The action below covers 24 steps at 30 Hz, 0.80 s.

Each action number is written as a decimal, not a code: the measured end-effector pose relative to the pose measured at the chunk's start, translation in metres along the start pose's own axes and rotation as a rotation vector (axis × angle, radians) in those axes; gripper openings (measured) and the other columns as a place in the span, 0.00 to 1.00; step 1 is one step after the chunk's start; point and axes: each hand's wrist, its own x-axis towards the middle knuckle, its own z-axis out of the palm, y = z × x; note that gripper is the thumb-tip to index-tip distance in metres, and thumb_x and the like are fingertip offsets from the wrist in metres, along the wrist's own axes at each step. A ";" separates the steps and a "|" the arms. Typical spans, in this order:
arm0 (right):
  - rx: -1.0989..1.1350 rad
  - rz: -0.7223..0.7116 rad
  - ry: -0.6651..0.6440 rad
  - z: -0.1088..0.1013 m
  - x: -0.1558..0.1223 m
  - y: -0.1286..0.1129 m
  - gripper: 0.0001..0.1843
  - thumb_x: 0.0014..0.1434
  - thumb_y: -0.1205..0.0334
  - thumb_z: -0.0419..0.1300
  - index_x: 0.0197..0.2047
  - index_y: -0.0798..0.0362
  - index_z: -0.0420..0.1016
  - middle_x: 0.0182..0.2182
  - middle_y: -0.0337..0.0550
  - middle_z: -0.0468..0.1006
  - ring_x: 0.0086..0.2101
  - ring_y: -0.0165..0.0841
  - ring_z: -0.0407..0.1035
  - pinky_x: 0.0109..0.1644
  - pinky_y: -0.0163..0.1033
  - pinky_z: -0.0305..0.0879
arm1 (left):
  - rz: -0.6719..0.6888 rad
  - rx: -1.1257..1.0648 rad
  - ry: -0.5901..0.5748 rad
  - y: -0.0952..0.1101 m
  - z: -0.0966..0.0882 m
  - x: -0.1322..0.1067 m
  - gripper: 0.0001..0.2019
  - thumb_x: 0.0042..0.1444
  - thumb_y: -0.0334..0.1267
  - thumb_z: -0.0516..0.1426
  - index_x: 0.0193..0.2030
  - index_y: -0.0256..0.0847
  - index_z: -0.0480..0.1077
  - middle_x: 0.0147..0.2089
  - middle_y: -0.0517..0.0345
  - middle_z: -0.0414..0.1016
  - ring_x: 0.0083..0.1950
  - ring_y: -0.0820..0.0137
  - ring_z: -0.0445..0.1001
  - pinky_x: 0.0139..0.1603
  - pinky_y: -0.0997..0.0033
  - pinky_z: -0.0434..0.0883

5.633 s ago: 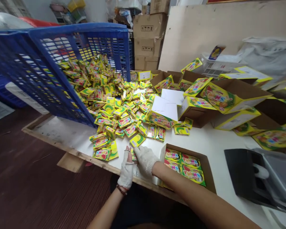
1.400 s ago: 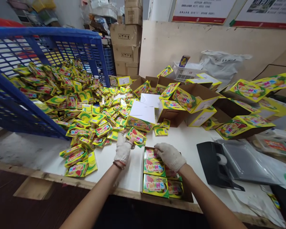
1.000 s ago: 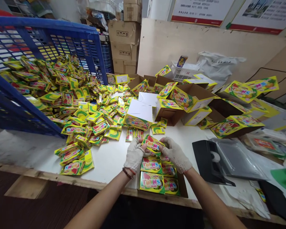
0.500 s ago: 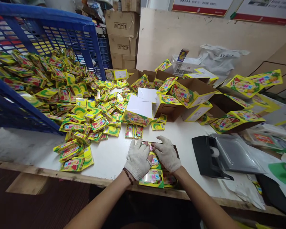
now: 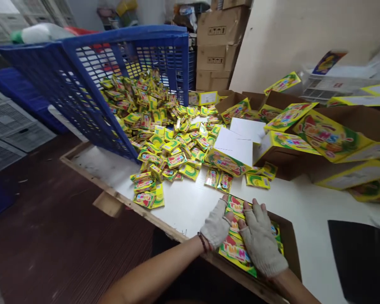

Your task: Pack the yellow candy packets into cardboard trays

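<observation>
At the table's front edge lies an open box [image 5: 289,236] with a brown inside, filled with rows of yellow-green printed packs [image 5: 233,249]. My left hand [image 5: 215,223], in a white fingerless glove, rests along the left side of these packs, its thumb out over them. Flat on top of the packs lies my right hand [image 5: 262,240], gloved the same way, its fingers stretched out. Neither hand is closed around a pack. Just beyond the box, two packs [image 5: 218,179] lie side by side.
A tipped blue crate [image 5: 186,67] spills a large heap of packs [image 5: 164,126] over the left of the table. A closed printed box [image 5: 232,150] and several open printed boxes [image 5: 332,133] stand behind. A black object [image 5: 351,253] lies at right.
The view has turned left, so the crate and floor show more. My right hand now lies flat with fingers stretched over the packs; my left hand has shifted to their left side.
</observation>
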 end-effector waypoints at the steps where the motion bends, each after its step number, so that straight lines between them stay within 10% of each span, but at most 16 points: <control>1: -0.058 -0.018 -0.010 -0.002 0.002 -0.001 0.27 0.67 0.56 0.42 0.59 0.64 0.68 0.63 0.67 0.61 0.67 0.57 0.44 0.64 0.66 0.53 | 0.050 0.055 0.025 0.000 -0.010 -0.001 0.28 0.62 0.44 0.51 0.68 0.41 0.57 0.68 0.50 0.62 0.68 0.62 0.62 0.70 0.57 0.61; 5: -0.181 -0.008 -0.048 -0.010 0.005 -0.002 0.25 0.65 0.56 0.44 0.57 0.61 0.71 0.60 0.65 0.67 0.63 0.60 0.54 0.59 0.66 0.59 | 0.224 0.601 0.235 0.001 -0.098 -0.014 0.20 0.54 0.29 0.53 0.54 0.40 0.70 0.60 0.46 0.69 0.63 0.58 0.66 0.67 0.50 0.64; 8: -0.127 0.016 -0.024 -0.014 0.007 0.000 0.26 0.65 0.54 0.44 0.57 0.60 0.70 0.59 0.63 0.69 0.62 0.59 0.57 0.58 0.66 0.61 | -0.077 1.119 0.156 0.003 -0.188 -0.031 0.17 0.51 0.24 0.51 0.45 0.41 0.72 0.50 0.46 0.73 0.53 0.57 0.71 0.56 0.52 0.70; 12: 0.097 0.031 0.113 -0.020 0.014 -0.009 0.26 0.66 0.52 0.45 0.61 0.55 0.66 0.60 0.56 0.69 0.64 0.49 0.56 0.63 0.59 0.61 | -0.155 1.189 0.073 0.002 -0.264 -0.043 0.19 0.48 0.23 0.54 0.45 0.43 0.72 0.49 0.48 0.73 0.52 0.57 0.71 0.55 0.55 0.67; 19: 0.479 -0.110 0.090 -0.022 0.023 -0.075 0.20 0.63 0.53 0.53 0.55 0.51 0.72 0.58 0.53 0.71 0.61 0.45 0.62 0.64 0.56 0.62 | -0.127 1.096 0.081 0.007 -0.247 -0.017 0.17 0.36 0.29 0.64 0.36 0.42 0.69 0.44 0.50 0.72 0.50 0.54 0.70 0.53 0.57 0.66; 24: 0.931 0.269 -0.143 0.025 0.002 -0.132 0.35 0.59 0.52 0.53 0.68 0.50 0.55 0.62 0.56 0.66 0.57 0.45 0.67 0.57 0.51 0.70 | -0.085 0.755 0.189 -0.001 -0.189 -0.033 0.09 0.52 0.34 0.57 0.41 0.43 0.65 0.38 0.58 0.74 0.40 0.67 0.74 0.43 0.68 0.71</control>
